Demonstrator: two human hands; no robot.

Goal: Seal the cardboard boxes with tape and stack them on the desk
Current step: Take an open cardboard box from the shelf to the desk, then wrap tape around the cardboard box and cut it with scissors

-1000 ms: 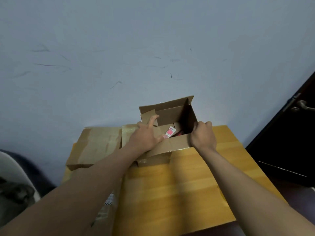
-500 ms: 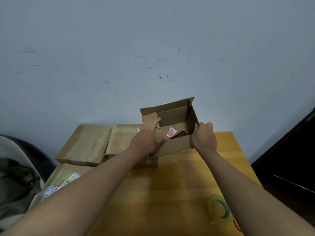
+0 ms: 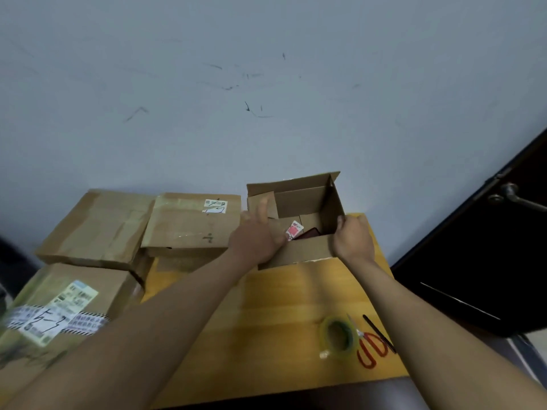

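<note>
An open cardboard box (image 3: 305,253) stands at the far side of the wooden desk (image 3: 266,315), its flaps up, with a red-and-white card (image 3: 293,230) and a dark item inside. My left hand (image 3: 256,238) grips the box's near left flap and rim, index finger raised along the left flap. My right hand (image 3: 352,239) grips the near right corner of the box. A roll of clear tape (image 3: 337,338) lies on the desk near the right front edge.
Red-handled scissors (image 3: 370,347) and a black pen (image 3: 379,332) lie beside the tape. Three closed taped boxes sit at the left: one at the back left (image 3: 97,229), one beside the open box (image 3: 192,226), one with labels in front (image 3: 65,312). A dark door (image 3: 488,247) stands at the right.
The view has tilted down and left, bringing the tape, scissors and the labelled box into sight. Both hands keep their hold on the open box, which stays in place.
</note>
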